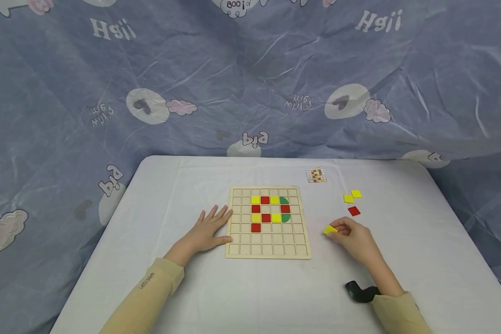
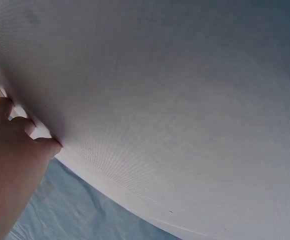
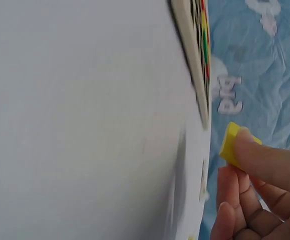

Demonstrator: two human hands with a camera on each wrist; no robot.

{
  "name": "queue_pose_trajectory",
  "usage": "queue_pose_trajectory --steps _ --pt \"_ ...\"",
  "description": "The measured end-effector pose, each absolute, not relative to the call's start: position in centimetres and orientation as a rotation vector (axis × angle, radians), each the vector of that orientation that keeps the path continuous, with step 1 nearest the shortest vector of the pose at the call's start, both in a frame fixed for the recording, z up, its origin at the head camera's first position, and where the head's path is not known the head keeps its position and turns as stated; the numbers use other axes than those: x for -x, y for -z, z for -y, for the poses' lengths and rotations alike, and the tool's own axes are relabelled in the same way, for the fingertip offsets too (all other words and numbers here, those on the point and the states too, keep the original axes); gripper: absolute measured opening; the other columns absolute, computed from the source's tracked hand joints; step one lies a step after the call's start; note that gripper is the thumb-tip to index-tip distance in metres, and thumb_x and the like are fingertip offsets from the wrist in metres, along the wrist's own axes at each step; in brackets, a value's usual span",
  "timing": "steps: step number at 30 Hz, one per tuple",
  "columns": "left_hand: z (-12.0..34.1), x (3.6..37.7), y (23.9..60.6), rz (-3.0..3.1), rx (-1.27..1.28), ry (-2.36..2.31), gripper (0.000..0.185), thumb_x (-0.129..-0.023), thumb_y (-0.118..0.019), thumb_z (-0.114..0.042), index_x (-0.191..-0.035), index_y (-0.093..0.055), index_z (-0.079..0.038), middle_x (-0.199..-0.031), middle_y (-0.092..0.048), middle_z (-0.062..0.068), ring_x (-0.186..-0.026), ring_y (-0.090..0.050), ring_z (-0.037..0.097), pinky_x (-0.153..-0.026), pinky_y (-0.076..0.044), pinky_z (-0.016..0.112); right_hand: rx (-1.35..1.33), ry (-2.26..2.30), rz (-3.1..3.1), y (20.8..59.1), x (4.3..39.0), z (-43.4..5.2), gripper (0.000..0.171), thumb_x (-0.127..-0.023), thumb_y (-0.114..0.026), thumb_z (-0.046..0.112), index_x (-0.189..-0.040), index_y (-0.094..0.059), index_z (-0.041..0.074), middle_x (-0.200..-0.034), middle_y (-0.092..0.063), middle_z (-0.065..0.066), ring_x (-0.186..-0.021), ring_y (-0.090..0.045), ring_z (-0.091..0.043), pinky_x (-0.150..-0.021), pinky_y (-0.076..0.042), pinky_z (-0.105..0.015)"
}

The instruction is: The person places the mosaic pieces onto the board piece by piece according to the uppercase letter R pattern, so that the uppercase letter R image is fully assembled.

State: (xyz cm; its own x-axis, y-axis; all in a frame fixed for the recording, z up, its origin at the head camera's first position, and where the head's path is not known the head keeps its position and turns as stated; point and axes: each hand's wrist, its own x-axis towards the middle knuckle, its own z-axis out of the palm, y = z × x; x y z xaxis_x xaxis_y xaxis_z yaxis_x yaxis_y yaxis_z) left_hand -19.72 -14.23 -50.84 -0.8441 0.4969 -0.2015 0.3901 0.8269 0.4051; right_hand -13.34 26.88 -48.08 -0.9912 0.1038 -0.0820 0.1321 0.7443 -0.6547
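A wooden grid board (image 1: 268,250) lies flat mid-table. Red, yellow and green tiles fill some of its cells, forming a loop with one red tile (image 1: 256,228) below its left side. My left hand (image 1: 206,232) rests with spread fingers at the board's left edge; in the left wrist view its fingers (image 2: 47,145) lie on the tabletop. Off the board's right side, my right hand (image 1: 354,239) pinches a yellow square tile (image 1: 329,229) between thumb and fingers. The right wrist view shows this yellow tile (image 3: 228,143) under the thumb.
Right of the board lie two loose yellow tiles (image 1: 348,199) and a loose red tile (image 1: 353,211). A small printed pattern card (image 1: 316,175) sits near the back edge. A black curved object (image 1: 361,293) is by the right sleeve. Patterned blue cloth (image 1: 250,83) hangs behind the white table.
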Motion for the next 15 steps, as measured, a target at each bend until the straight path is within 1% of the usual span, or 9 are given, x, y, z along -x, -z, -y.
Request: queue_pose_trajectory --steps 4,15 --pt "14.2 19.7 50.9 -2.709 -0.681 -0.509 0.087 -0.090 -0.062 -0.056 -0.158 -0.022 -0.021 -0.166 -0.016 0.005 -0.154 -0.006 0.035 -0.122 -0.003 0.062 -0.167 1.199 -2.843 48.3 14.1 -23.7 0.026 -0.083 -0.080 0.014 -0.104 -0.067 0.005 -0.091 -0.068 -0.006 -0.079 -0.061 -0.015 -0.064 -0.050 -0.016" --pt "14.2 19.8 50.9 -2.710 -0.688 -0.507 0.086 -0.091 -0.061 -0.056 -0.158 -0.022 -0.021 -0.166 -0.016 0.004 -0.154 -0.005 0.034 -0.121 -0.003 0.062 0.024 1.367 -2.712 49.2 15.0 -15.6 0.017 -0.082 -0.080 0.011 -0.094 -0.069 0.011 -0.084 -0.067 0.001 -0.074 -0.059 -0.010 -0.066 -0.051 -0.018"
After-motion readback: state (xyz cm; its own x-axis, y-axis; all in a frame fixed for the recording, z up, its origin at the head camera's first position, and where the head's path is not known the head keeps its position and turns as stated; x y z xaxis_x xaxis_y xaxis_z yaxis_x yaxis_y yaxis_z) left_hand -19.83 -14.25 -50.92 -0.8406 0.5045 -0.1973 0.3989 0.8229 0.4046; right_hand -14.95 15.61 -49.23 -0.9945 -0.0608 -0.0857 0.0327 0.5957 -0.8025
